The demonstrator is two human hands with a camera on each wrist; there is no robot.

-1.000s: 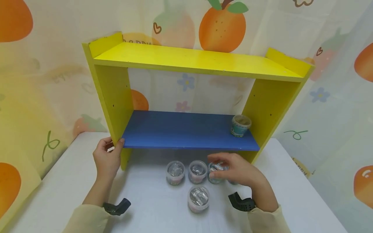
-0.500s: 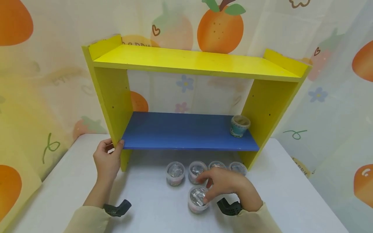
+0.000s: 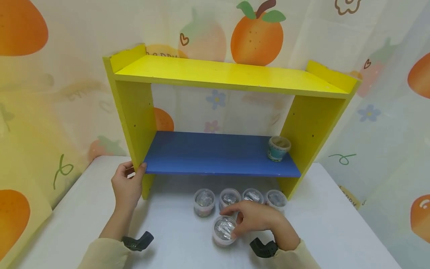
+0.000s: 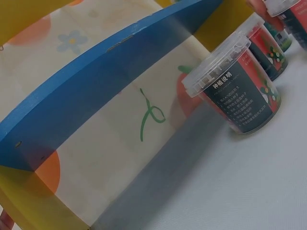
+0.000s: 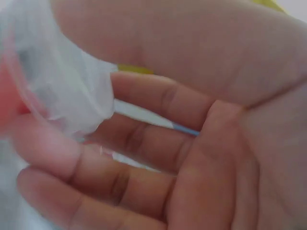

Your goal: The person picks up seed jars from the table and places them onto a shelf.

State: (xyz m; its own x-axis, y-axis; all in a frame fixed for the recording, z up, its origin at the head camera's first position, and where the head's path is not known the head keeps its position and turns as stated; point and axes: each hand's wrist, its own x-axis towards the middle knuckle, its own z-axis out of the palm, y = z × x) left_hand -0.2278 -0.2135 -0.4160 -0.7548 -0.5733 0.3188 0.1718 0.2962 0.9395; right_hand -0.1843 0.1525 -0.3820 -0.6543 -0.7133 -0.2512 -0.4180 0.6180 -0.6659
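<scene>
Right hand (image 3: 256, 216) is pinching the near cup (image 3: 221, 231) from its right; left hand (image 3: 128, 186), well left of it, is gripping the yellow shelf panel (image 3: 134, 123).

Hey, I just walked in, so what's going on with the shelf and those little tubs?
A person has their right hand around the lidded tub nearest them; whether it is off the table is hard to tell. Their left hand grips the left side of the shelf unit. Four more tubs stand in a row beyond that one, and a turquoise tub sits on the blue board's right end.
</scene>
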